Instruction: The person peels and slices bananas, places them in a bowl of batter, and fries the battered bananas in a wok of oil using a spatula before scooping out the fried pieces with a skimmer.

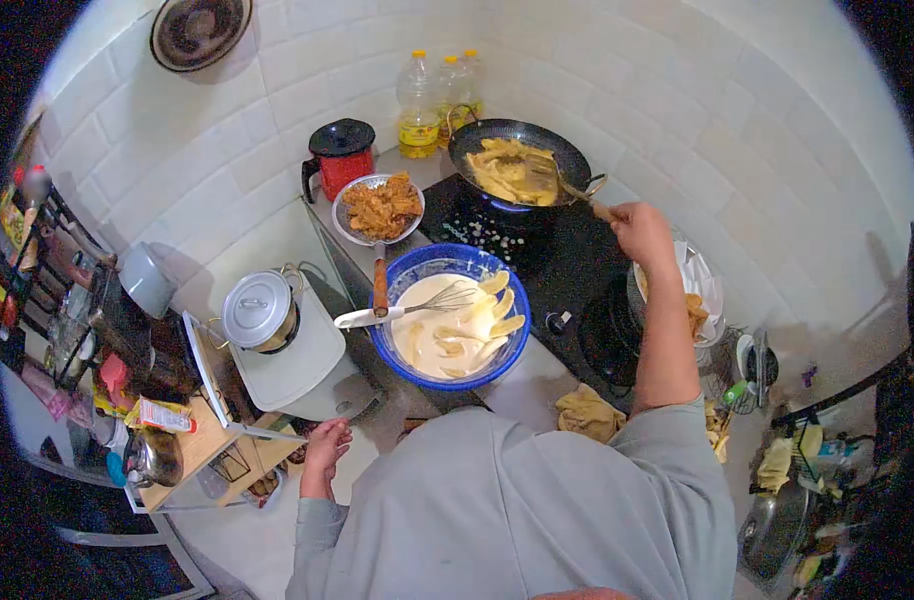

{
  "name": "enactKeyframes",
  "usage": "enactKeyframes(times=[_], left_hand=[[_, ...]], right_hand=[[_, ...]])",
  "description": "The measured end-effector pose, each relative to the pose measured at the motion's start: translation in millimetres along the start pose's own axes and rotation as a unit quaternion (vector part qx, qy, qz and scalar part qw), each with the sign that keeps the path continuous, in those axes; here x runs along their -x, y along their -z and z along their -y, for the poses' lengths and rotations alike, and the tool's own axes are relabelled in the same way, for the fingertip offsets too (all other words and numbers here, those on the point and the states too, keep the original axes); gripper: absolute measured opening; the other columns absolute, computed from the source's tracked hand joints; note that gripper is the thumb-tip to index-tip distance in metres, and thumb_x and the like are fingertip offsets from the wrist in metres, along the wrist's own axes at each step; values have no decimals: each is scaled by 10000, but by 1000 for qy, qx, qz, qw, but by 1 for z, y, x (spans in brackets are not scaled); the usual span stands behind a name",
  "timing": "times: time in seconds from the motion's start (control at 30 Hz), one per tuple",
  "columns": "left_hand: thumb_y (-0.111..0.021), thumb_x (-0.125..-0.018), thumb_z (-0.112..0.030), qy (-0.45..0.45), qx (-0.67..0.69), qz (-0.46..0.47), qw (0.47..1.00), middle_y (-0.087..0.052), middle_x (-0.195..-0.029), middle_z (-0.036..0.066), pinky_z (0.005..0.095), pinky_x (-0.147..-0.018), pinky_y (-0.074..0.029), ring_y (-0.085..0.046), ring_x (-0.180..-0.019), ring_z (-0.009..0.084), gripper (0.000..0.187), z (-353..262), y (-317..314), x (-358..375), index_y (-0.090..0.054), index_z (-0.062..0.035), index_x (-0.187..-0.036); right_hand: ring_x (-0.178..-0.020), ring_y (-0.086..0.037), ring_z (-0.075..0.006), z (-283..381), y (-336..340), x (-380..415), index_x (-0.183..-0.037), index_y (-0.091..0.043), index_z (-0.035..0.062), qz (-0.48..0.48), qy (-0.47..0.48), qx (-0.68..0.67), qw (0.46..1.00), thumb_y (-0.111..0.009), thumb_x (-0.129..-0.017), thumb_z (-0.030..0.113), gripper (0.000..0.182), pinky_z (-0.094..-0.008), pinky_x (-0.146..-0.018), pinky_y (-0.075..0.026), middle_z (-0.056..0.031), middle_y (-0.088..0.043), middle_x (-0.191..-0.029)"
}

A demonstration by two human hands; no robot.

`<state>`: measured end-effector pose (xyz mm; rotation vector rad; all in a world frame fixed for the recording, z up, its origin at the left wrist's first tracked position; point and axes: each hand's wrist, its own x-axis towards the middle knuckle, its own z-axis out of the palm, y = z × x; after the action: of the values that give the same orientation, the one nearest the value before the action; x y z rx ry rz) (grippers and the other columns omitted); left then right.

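Observation:
My right hand (642, 238) is closed around the handle of a spatula (575, 190), whose blade rests in the black wok (467, 150) among yellow battered pieces (507, 172) frying in oil. A blue flame shows under the wok. My left hand (327, 446) hangs low beside the shelf's corner, fingers curled, with nothing visible in it. Between them stands a blue basin (381, 348) of pale batter (427, 340). Banana slices (507, 304) lean on its right side, and a whisk (372, 317) lies across its left rim. Behind it, a strainer (341, 222) holds browned fried pieces (382, 208).
Oil bottles (418, 105) and a red pot (343, 160) stand by the tiled wall. A lidded pot (261, 310) sits at left, near a crowded shelf (212, 440). To the right are a paper-lined bowl (699, 285) and a crumpled cloth (589, 412).

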<state>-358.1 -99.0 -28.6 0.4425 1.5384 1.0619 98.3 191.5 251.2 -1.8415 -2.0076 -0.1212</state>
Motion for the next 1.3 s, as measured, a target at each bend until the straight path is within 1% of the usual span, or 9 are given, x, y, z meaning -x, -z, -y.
enactKeyframes(times=[0.3, 0.47, 0.7, 0.77, 0.8, 0.87, 0.9, 0.97, 1.3], left_hand=[[-476, -907, -162, 21, -9, -18, 1000, -585, -824, 16, 252, -642, -491, -565, -721, 107, 193, -5, -5, -1, -564, -83, -1059], [-506, -893, -199, 14, -3, -12, 1000, -588, -833, 2, 263, -662, -464, -563, -735, 102, 197, 7, 7, -6, -570, -102, -1053], [-503, -895, -193, 3, -9, -26, 1000, -596, -828, 5, 278, -667, -481, -576, -724, 110, 224, 2, 1, 4, -558, -87, -1085], [-526, -885, -215, 5, -4, -18, 1000, -594, -840, 0, 274, -672, -459, -567, -746, 103, 211, 4, 4, 3, -562, -105, -1061], [-550, -875, -237, 7, 2, -10, 1000, -592, -853, -5, 271, -677, -438, -558, -768, 97, 199, 5, 5, 2, -567, -122, -1037], [-527, -884, -222, 10, 0, -17, 1000, -593, -850, 0, 272, -673, -457, -566, -753, 104, 216, 6, 5, 2, -560, -107, -1063], [-505, -892, -208, 14, -3, -24, 1000, -594, -847, 6, 273, -669, -476, -574, -737, 110, 234, 6, 6, 2, -553, -91, -1089], [-515, -891, -211, 19, 0, -21, 1000, -594, -843, 1, 266, -661, -458, -568, -737, 101, 205, 4, 6, 2, -562, -108, -1062], [-511, -894, -193, 17, 3, -18, 1000, -590, -832, -14, 250, -645, -447, -566, -741, 92, 177, 5, 5, -2, -575, -130, -1046]], right_hand=[[-838, -616, -349, -5, -13, -14, -955, -683, 166, -54, -27, -2, 998, -571, -799, 309, 239, -445, -740, -482, -175, -642, -891], [-865, -617, -341, -1, -31, -26, -1025, -658, 192, -20, -90, -13, 996, -548, -812, 298, 263, -443, -750, -485, -164, -641, -939], [-899, -606, -349, 2, -50, -39, -961, -679, 148, -1, -97, -28, 995, -554, -819, 358, 284, -446, -769, -476, -172, -644, -907], [-743, -643, -300, -19, -72, -54, -908, -684, 87, 22, -88, -152, 984, -584, -816, 380, 322, -413, -672, -499, -160, -657, -806], [-743, -643, -300, -19, -71, -54, -908, -684, 87, 21, -88, -152, 984, -584, -816, 380, 322, -413, -672, -499, -160, -657, -806], [-538, -596, -199, -17, -66, -53, -888, -678, 54, 64, -133, -301, 942, -619, -815, 334, 296, -348, -511, -482, -99, -637, -696], [-538, -596, -199, -15, -61, -51, -888, -678, 54, 64, -133, -302, 942, -619, -815, 334, 296, -348, -511, -482, -99, -637, -696], [-442, -449, -79, -8, -49, -46, -1068, -611, 26, 90, -178, -393, 898, -522, -816, 91, 275, -220, -381, -385, -14, -550, -615], [-435, -468, -95, 0, -38, -41, -1079, -610, 38, 113, -140, -275, 944, -523, -814, 86, 283, -252, -381, -400, -26, -551, -608]])
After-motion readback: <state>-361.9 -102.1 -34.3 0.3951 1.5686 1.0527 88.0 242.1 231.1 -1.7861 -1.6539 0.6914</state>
